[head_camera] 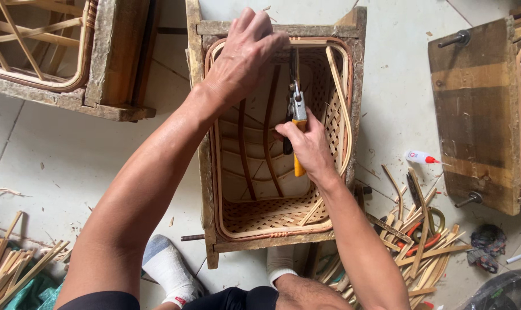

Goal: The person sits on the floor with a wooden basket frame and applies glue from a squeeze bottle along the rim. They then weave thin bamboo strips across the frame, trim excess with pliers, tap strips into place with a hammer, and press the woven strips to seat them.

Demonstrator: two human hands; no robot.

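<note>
Left hand (243, 54) has its fingers curled over the far rim of the basket (277, 218), which sits in a wooden frame (206, 172). Right hand (309, 146) is wrapped tight around yellow-handled pliers (296, 112) inside it. Loose bamboo strips (421, 241) and a glue tube (422, 157) lie to the right.
</note>
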